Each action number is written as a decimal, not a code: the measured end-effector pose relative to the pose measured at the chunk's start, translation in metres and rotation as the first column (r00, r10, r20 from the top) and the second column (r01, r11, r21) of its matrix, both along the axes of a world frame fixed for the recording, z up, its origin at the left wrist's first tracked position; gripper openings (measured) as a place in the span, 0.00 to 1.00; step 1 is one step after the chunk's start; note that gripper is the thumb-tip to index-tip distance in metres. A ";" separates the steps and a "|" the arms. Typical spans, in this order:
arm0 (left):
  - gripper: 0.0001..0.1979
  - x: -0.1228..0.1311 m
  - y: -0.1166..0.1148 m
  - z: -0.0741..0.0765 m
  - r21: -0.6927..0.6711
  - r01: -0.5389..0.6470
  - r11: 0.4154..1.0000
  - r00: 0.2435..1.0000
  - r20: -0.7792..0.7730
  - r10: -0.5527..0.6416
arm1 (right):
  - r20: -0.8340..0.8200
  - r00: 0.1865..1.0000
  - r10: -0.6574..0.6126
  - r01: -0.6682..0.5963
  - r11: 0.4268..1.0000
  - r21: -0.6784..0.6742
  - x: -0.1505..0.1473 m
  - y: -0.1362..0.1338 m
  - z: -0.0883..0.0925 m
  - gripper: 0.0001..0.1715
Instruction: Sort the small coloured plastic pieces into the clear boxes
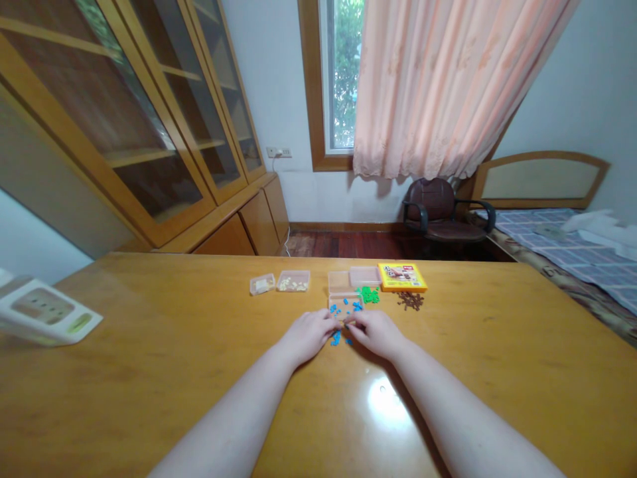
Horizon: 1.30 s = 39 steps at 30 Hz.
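Both hands are low over the glossy honey-coloured wooden tabletop (149, 345), forearms reaching in from the near edge. The left hand (308, 335) and the right hand (378, 332) meet knuckle to knuckle in the middle, fingertips touching. The left grip is pressed together, fingers curled in tight. The right grip is the same, thumb and fingers bunched to a point. Is there a piece pinched between them? Too small to tell from here.

Right at those fingertips lie the small blue plastic pieces (344, 308), scattered loose on the wood. Most sit just beyond the hands, and a few peek out beneath them on the near side.

Just past the blue scatter, a little heap of bright green pieces (369, 294), and to its right a clump of dark brown pieces (411, 301). Behind those lies the flat yellow printed box (402, 277). Touching the blue scatter's far side is an open clear plastic case (340, 284). Further left stand two small clear plastic tubs (293, 281), holding pale bits.

Well apart, at the left edge, rests a white plastic device with a green-trimmed panel (44, 312). Beyond the tabletop are a dark maroon armchair (440, 212) under the peach curtain (448, 86), and glass-fronted wooden cabinets (149, 133) along the left wall.
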<state>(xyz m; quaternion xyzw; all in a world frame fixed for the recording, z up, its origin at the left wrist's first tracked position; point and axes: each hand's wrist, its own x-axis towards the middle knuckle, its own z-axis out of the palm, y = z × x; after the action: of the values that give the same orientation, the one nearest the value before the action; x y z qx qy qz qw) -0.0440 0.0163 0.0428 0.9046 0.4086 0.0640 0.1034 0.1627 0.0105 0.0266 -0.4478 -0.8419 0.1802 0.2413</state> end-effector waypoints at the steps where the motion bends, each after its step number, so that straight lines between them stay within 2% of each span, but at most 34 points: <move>1: 0.11 0.000 0.000 0.000 0.006 -0.002 1.000 1.000 0.000 0.002 | 0.021 0.999 0.035 -0.035 0.999 -0.021 -0.001 -0.001 0.001 0.12; 12: 0.08 0.002 0.001 -0.001 0.009 -0.047 0.999 0.999 -0.016 0.047 | 0.073 0.993 0.096 -0.088 0.991 -0.099 -0.003 -0.004 0.006 0.13; 17: 0.07 0.000 0.003 -0.003 -0.004 -0.088 0.996 0.995 -0.042 0.088 | 0.097 0.982 0.163 -0.153 0.984 -0.096 -0.004 -0.004 0.005 0.14; 23: 0.06 -0.003 0.004 -0.004 -0.014 -0.097 0.995 0.994 -0.052 0.097 | 0.155 0.983 0.097 -0.083 0.992 -0.093 -0.004 -0.003 0.005 0.12; 27: 0.07 -0.001 0.005 -0.001 0.010 -0.121 0.993 0.992 0.022 0.121 | 0.164 0.984 0.074 -0.060 0.994 -0.088 -0.005 -0.003 0.006 0.11; 33: 0.10 0.005 0.012 -0.003 0.070 -0.310 0.948 0.935 0.201 0.291 | 0.165 0.984 0.062 -0.053 0.997 -0.059 -0.005 -0.002 0.004 0.11; 35: 0.11 0.004 0.011 -0.005 0.049 -0.285 0.957 0.941 0.202 0.270 | 0.147 0.988 0.056 -0.050 0.998 -0.044 -0.005 -0.002 0.003 0.10; 39: 0.08 0.000 0.007 -0.002 -0.014 -0.098 0.995 0.988 0.121 0.099 | 0.005 0.999 -0.034 0.034 0.999 0.035 -0.002 -0.001 -0.001 0.11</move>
<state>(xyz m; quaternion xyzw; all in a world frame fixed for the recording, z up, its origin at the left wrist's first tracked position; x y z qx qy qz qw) -0.0442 0.0230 0.0404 0.8773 0.4459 0.1223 0.1285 0.1606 0.0096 0.0260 -0.4583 -0.8378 0.1602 0.2498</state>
